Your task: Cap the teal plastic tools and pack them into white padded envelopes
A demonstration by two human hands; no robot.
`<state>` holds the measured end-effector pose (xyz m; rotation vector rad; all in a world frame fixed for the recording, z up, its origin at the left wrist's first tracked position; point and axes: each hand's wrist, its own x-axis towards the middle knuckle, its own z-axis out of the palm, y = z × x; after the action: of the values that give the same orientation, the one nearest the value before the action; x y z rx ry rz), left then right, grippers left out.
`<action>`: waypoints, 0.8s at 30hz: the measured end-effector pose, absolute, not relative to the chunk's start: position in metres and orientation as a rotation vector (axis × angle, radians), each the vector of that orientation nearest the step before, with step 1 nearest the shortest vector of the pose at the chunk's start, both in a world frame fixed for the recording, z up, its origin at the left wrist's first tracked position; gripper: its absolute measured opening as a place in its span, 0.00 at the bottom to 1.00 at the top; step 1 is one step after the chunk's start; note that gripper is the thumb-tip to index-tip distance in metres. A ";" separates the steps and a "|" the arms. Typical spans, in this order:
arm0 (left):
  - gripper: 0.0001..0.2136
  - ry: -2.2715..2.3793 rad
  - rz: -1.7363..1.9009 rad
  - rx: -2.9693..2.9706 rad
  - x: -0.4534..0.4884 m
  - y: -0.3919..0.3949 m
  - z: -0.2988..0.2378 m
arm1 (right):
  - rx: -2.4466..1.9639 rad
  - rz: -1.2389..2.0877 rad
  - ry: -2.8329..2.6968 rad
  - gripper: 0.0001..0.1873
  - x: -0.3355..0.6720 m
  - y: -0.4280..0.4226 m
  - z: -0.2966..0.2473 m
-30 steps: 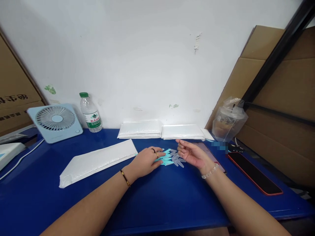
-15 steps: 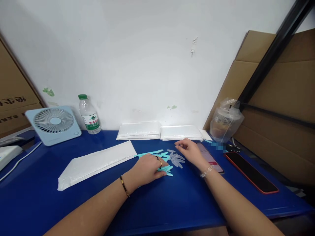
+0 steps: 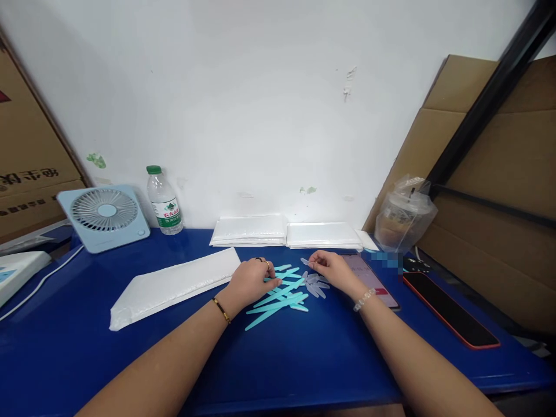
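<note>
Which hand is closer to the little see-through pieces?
Right. The right hand is close beside the see-through pieces, with its fingertips at one of them. The left hand is farther off, across the turquoise sticks.

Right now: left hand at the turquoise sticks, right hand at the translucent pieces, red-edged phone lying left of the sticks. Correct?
No, one slip: the red-edged phone lies to the right of the turquoise sticks, as the head view shows. Left hand at the sticks and right hand at the translucent pieces both stand.
</note>
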<state>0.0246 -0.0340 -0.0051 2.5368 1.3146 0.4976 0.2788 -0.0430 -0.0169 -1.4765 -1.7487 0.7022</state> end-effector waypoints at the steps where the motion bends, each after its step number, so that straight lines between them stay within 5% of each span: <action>1: 0.10 1.318 0.496 2.529 0.025 -0.035 -0.006 | -1.464 0.757 -1.710 0.11 0.279 -0.044 -0.015; 8: 0.08 1.356 0.535 2.399 0.024 -0.031 -0.007 | -1.347 1.068 -1.362 0.15 0.284 -0.047 -0.010; 24: 0.10 1.353 0.595 2.211 0.018 -0.024 -0.002 | -1.361 0.985 -1.460 0.14 0.288 -0.051 -0.008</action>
<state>0.0182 -0.0241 -0.0020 2.2107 1.3526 0.5946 0.2875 -0.0512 -0.0081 -1.3607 -1.4597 0.9851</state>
